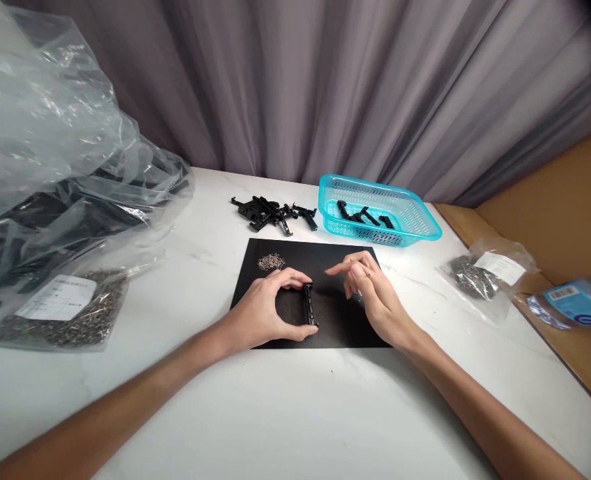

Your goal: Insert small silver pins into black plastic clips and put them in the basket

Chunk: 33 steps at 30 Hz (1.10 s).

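My left hand [268, 308] grips a slim black plastic part [309, 304] by its two ends, between thumb and fingers, over the black mat [332, 337]. To its right, my right hand [372, 290] is held above the mat with the index finger stretched toward the part and the other fingers bent; nothing shows in it. Small silvery pieces [358, 295] lie on the mat, partly covered by my right hand. Behind my left hand there is a little heap of small metal pieces [271, 261], too small to name exactly.
Behind the mat lies a pile of black plastic parts [270, 215]. A blue basket [425, 230] holds several more. Clear bags of small metal pieces [88, 310] [475, 277] lie left and right. Large plastic bags [75, 193] fill the left; a cardboard box [550, 180] and blue packet [575, 303] are right.
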Available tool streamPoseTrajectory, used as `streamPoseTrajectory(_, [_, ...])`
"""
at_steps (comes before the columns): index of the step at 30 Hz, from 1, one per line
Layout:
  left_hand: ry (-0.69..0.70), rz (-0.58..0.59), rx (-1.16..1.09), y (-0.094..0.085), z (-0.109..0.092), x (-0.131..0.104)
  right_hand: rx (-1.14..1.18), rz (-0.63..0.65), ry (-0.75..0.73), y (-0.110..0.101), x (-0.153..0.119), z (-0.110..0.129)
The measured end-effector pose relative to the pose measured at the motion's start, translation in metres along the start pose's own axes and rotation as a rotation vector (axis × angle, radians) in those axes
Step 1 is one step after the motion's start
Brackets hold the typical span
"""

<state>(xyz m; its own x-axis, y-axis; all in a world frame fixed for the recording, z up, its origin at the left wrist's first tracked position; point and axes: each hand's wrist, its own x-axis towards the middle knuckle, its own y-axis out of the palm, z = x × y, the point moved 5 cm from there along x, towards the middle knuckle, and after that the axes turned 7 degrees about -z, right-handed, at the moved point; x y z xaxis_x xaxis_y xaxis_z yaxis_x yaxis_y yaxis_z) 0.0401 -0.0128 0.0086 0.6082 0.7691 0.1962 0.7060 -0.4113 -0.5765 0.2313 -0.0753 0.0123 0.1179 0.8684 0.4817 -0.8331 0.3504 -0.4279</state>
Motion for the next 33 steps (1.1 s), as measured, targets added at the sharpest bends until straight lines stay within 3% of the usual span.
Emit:
streamPoseTrajectory(4, [-0.002, 0.003, 0.008, 0.001, 0.001, -0.001, -0.128, -0.045, -0.043, -0.007, 0.002, -0.004])
streamPoseTrajectory(6, [0.005, 0.009, 0.009, 0.002, 0.001, -0.001, -0.137, -0.076, 0.004, -0.01, 0.003, -0.006])
streamPoseTrajectory(9, [0.007, 0.013, 0.012, 0.003, 0.002, -0.001, 0.066, -0.03, 0.173, -0.006, 0.003, -0.013])
streamPoseTrajectory(12, [0.007, 0.011, 0.017, 0.002, 0.003, 0.0, 0.255, 0.041, 0.24, 0.003, 0.004, -0.013])
streamPoseTrajectory(19, [0.032, 0.007, 0.045, 0.001, 0.001, 0.0, 0.361, 0.075, 0.214, 0.017, 0.006, -0.013])
streamPoseTrajectory(29, [0.043, 0.004, 0.072, 0.003, 0.001, 0.001, 0.402, 0.066, 0.204, 0.02, 0.007, -0.013])
streamPoseTrajectory(33, [0.115, 0.018, 0.102, 0.004, -0.002, -0.002, 0.399, 0.027, 0.2, 0.017, 0.006, -0.011])
